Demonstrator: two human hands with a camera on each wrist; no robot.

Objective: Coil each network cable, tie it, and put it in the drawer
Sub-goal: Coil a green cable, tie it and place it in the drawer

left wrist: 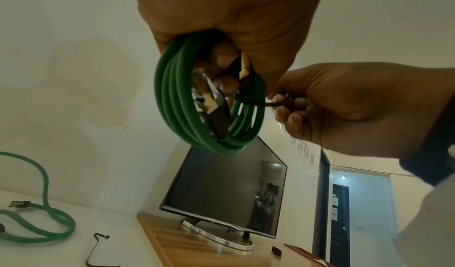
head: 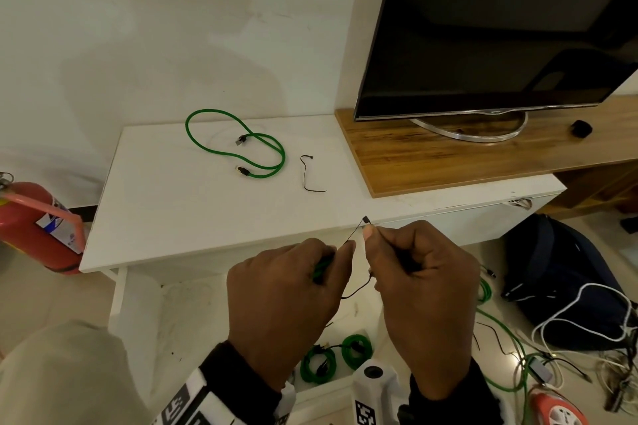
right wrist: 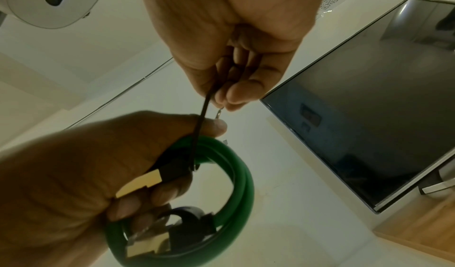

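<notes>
My left hand (head: 290, 290) grips a coiled green network cable (left wrist: 177, 103), its gold-tipped plugs (left wrist: 211, 105) inside the loop; the coil (right wrist: 236, 175) also shows in the right wrist view. My right hand (head: 421, 283) pinches a thin black tie (head: 357, 229) that runs around the coil (right wrist: 200, 119). Both hands hover in front of the white table's (head: 193, 217) front edge. A loose green cable (head: 238, 145) lies uncoiled on the table, with a second black tie (head: 309, 176) beside it. Two tied green coils (head: 317, 364) lie in the open drawer (head: 321, 388) below my hands.
A television (head: 500, 28) stands on a wooden shelf (head: 448, 152) at the right. A red fire extinguisher (head: 38, 221) sits left of the table. On the floor at right are a dark bag (head: 566, 272) and tangled white and green cables (head: 566, 328).
</notes>
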